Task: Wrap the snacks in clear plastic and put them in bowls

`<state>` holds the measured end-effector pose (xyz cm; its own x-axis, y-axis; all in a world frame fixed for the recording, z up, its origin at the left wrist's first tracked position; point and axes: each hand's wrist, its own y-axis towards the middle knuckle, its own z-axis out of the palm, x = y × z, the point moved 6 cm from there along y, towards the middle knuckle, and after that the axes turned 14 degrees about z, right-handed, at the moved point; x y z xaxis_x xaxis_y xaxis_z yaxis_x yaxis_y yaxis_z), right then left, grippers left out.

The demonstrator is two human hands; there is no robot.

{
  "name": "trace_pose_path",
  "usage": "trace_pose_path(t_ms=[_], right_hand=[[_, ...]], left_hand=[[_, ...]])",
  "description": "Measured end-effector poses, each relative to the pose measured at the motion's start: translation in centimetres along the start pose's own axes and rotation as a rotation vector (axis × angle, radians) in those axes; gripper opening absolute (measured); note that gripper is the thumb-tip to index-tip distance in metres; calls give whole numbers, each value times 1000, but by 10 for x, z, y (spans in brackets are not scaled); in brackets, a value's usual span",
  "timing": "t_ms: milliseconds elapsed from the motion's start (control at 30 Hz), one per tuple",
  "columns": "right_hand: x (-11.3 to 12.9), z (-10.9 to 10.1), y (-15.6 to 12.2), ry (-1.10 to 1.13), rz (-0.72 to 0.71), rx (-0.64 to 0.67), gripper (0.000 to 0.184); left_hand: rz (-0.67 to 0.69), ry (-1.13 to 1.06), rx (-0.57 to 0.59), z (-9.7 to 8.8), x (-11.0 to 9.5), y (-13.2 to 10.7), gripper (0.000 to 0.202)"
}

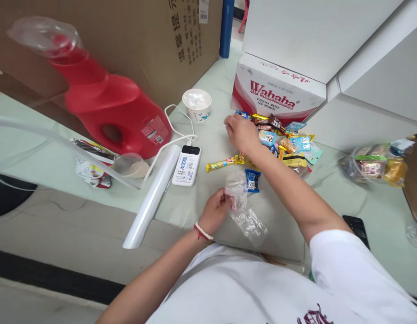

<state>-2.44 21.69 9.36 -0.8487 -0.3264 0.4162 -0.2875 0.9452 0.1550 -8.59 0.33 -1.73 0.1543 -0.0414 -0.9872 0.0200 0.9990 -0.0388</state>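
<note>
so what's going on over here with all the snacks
A person works at a pale green table. Their left hand pinches a clear plastic bag, while the right hand reaches over a pile of wrapped snacks in front of a Wahaha box. A blue packet and a long yellow sweet lie apart from the pile, near the bag.

Desk (211, 150): pale green top. Front edge: a beige-grey ledge (76, 234) is seen, bordered below by a black strip (43, 275).
Rear left: a large brown cardboard box (154, 40), printed with black characters, is stood on the desk.
Rear right: large white boxes (296, 31) are stacked, with a red-and-white carton (276, 87) set at their foot.
Between the two groups: a blue post (226, 27) is stood upright.
Lighting: even and diffuse; only soft shadows are cast.
</note>
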Motion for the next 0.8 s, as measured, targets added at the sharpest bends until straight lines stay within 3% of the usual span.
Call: trace_pose_path(t_ms=[133, 233, 367, 467, 700, 800], right_hand=[[34, 49, 79, -87, -73, 18, 23], [35, 67, 102, -42, -144, 51, 16], [27, 64, 93, -46, -246, 81, 29], [30, 64, 85, -61, -284, 90, 18], [48, 89, 106, -60, -173, 74, 18], [43, 81, 90, -41, -156, 25, 18]], left_hand=[[-1, 24, 71, -5, 2, -10, 31], [5, 77, 123, -10, 6, -12, 33], [29, 159, 166, -12, 11, -15, 32], [51, 187, 147, -12, 10, -16, 30], [74, 230, 110, -13, 2, -19, 27], [85, 217, 110, -14, 2, -20, 25]])
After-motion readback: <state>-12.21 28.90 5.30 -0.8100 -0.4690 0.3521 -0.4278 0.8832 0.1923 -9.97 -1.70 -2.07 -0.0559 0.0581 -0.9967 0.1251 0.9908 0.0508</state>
